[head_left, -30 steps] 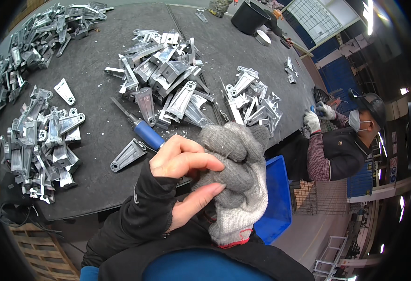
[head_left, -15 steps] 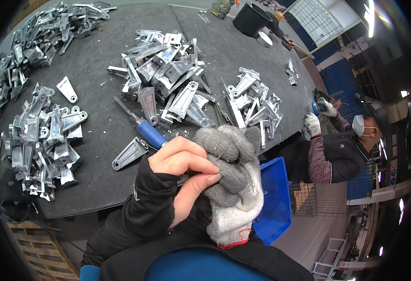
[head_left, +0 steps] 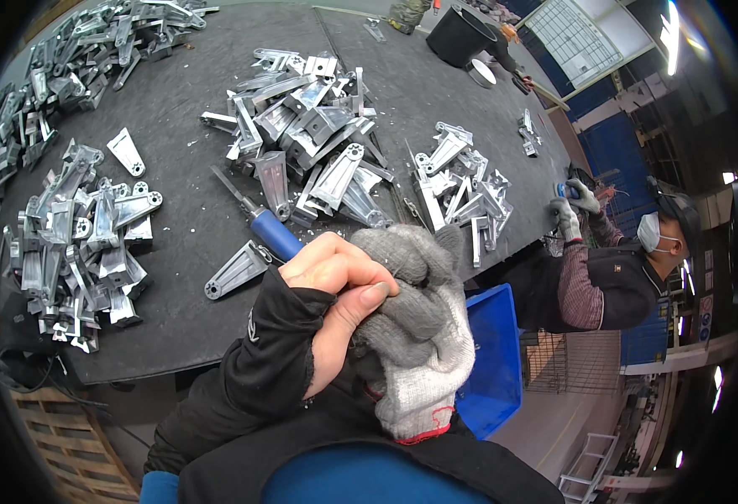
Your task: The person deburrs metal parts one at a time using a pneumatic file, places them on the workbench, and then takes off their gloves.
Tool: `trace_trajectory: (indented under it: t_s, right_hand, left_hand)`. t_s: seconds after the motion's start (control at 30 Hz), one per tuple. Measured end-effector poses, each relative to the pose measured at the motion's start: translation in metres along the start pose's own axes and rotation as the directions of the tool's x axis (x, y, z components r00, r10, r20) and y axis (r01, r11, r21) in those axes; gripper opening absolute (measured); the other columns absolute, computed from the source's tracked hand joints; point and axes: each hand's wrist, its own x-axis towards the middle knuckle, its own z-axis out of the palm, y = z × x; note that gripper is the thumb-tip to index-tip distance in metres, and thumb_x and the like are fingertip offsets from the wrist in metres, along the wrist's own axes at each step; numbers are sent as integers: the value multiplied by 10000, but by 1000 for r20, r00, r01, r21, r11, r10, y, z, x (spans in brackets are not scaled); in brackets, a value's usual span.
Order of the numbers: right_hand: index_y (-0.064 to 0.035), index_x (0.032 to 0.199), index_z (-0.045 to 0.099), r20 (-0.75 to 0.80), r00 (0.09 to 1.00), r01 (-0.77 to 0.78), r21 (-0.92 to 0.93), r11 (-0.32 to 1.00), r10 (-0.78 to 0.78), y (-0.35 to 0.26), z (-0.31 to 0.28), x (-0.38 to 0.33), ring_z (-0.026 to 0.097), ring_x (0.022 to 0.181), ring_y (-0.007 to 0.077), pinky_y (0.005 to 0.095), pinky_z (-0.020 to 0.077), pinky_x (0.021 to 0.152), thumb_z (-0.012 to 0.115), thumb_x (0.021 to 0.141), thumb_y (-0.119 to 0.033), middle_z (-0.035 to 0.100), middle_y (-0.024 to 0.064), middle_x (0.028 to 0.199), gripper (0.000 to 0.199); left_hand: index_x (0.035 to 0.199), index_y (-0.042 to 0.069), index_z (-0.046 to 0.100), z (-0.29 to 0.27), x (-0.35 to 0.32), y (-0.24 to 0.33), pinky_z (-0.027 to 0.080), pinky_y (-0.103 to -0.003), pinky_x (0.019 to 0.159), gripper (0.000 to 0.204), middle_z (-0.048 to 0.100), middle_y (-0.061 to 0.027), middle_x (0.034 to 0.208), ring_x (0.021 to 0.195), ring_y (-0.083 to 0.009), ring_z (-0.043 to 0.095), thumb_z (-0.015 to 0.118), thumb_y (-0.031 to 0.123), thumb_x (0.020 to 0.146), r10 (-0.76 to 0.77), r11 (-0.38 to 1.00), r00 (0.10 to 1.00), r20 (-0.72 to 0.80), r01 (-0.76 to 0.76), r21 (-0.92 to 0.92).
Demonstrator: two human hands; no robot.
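Grey knit glove (head_left: 423,336) now sits further onto the right hand (head_left: 411,294), fingers curled; the bare left hand (head_left: 335,294) has closed, pinching its palm, above the table edge (head_left: 175,353).

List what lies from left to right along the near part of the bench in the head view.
Stack of metal brackets → lone triangular bracket → blue-handled tool → bare left hand → grey knit glove → blue bin → co-worker.
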Motion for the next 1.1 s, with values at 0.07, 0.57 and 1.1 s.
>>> trace_trajectory:
  t_s: [0.07,0.57,1.1]
  right_hand:
    - [14,1492,484,19,1000,5,-18,1000,-4,-2,4,1,645,1257,321,439,552,1089,600,1038,-51,621,225,1369,473]
    - [-71,1607,368,-12,974,186,-529,828,-227,24,-10,-8,536,1390,246,370,473,1170,553,1084,-87,520,140,1486,555]
    - [-103,1259,558,-94,991,74,-190,979,-93,12,3,1,552,1136,228,404,455,1078,479,1144,-374,547,85,1196,304]
  left_hand:
    - [998,24,719,1,-1,-1,515,-309,758,56,656,-84,948,829,-189,636,735,1,950,-23,998,999,-28,21,-58]
    - [967,126,771,8,-7,-10,475,-348,706,289,590,-31,986,837,-220,553,903,55,720,185,961,982,-30,-174,213]
    - [963,126,746,4,-8,-2,472,-366,796,252,565,-42,973,897,-236,562,884,78,758,28,988,998,64,-38,147]
